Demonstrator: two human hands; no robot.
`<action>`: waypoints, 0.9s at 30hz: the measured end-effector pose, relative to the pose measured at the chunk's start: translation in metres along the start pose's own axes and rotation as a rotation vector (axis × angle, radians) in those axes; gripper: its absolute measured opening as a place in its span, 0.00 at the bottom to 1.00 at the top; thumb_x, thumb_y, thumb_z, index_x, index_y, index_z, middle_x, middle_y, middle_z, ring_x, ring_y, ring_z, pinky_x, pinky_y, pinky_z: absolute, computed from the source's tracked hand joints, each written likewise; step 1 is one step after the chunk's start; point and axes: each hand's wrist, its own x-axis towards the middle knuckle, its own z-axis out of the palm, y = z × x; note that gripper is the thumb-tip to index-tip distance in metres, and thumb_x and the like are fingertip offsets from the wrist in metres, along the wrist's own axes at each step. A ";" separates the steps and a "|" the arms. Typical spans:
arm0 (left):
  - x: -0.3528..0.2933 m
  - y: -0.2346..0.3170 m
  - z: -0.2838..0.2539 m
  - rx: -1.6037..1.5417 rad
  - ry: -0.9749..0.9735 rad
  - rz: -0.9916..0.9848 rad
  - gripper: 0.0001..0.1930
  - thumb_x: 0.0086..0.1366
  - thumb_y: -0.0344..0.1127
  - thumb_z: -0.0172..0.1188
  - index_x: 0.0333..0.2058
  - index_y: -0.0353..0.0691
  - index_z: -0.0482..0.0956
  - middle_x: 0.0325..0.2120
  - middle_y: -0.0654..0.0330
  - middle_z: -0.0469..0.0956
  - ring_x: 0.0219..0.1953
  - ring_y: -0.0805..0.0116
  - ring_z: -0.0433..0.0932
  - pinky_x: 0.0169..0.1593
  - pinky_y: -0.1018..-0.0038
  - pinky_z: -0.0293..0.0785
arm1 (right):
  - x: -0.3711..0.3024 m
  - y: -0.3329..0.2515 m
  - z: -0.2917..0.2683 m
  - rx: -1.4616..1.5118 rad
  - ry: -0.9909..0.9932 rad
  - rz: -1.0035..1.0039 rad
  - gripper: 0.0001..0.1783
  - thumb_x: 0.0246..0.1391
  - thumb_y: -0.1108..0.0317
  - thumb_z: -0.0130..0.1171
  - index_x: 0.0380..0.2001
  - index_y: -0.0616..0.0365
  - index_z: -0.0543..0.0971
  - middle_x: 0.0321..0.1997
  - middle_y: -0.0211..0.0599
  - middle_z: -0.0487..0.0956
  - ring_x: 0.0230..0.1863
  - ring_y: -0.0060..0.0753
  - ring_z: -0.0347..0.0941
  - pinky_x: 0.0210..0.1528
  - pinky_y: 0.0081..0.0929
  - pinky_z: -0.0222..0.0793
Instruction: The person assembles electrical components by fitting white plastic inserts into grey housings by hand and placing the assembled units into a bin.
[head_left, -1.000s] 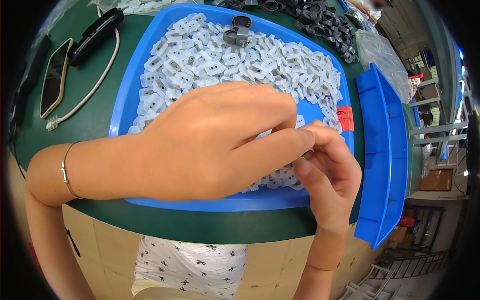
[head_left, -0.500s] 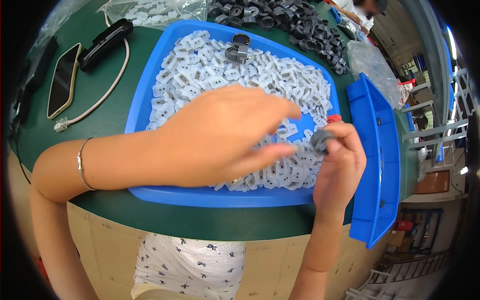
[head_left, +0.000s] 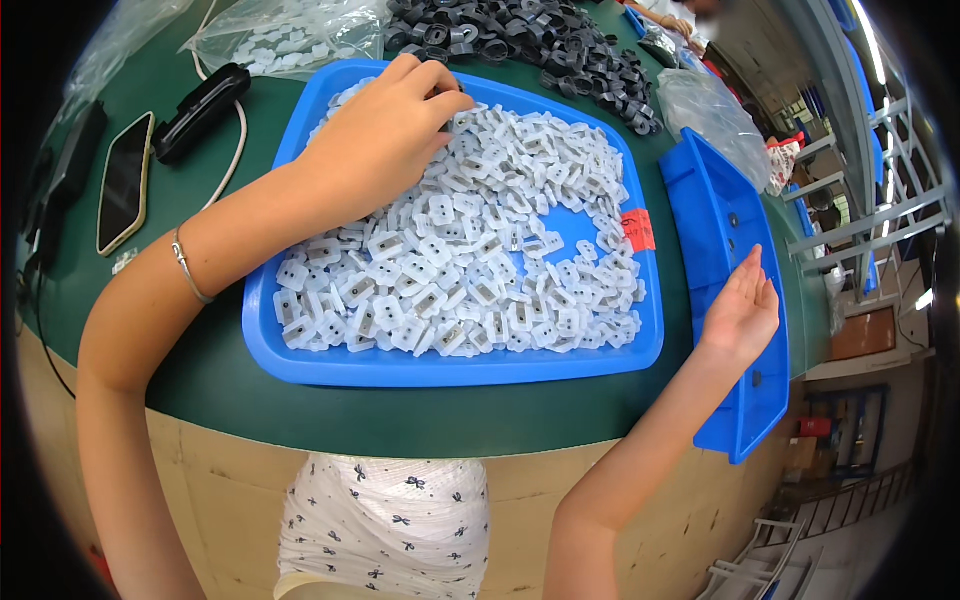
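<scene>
Where both hands met before, right hand (head_left: 742,312) now hovers over side tray (head_left: 722,215).

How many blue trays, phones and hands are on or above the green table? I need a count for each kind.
Blue trays: 2, the big tray with white parts and the narrow tray
Phones: 1
Hands: 2, left hand and right hand
Total: 5

The left hand (head_left: 385,135) is reaching into the white plastic pieces (head_left: 470,255) at the far end of the blue tray (head_left: 450,368), while the right hand (head_left: 742,312) is lying open-palmed on the second tray (head_left: 735,225) near the bench's right edge.
</scene>
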 end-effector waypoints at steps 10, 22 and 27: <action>-0.001 -0.002 -0.005 0.016 -0.099 -0.105 0.08 0.55 0.25 0.57 0.34 0.37 0.70 0.35 0.58 0.71 0.44 0.57 0.68 0.46 0.67 0.67 | -0.063 0.027 0.035 -1.105 -0.924 0.127 0.08 0.53 0.70 0.57 0.34 0.60 0.79 0.36 0.28 0.76 0.38 0.22 0.68 0.41 0.19 0.63; 0.003 0.006 -0.007 -0.239 -0.035 -0.072 0.14 0.58 0.29 0.58 0.43 0.35 0.71 0.38 0.56 0.69 0.36 0.60 0.71 0.40 0.69 0.69 | -0.082 0.043 0.032 -1.469 -1.052 -0.304 0.05 0.51 0.72 0.57 0.31 0.61 0.75 0.33 0.36 0.71 0.40 0.36 0.65 0.46 0.30 0.60; 0.002 0.004 -0.006 -0.186 0.027 -0.013 0.14 0.60 0.36 0.59 0.43 0.37 0.72 0.35 0.56 0.72 0.36 0.61 0.71 0.43 0.69 0.69 | -0.082 0.039 0.039 -1.180 -1.009 -0.309 0.05 0.52 0.73 0.57 0.32 0.61 0.76 0.33 0.35 0.72 0.33 0.28 0.66 0.40 0.22 0.60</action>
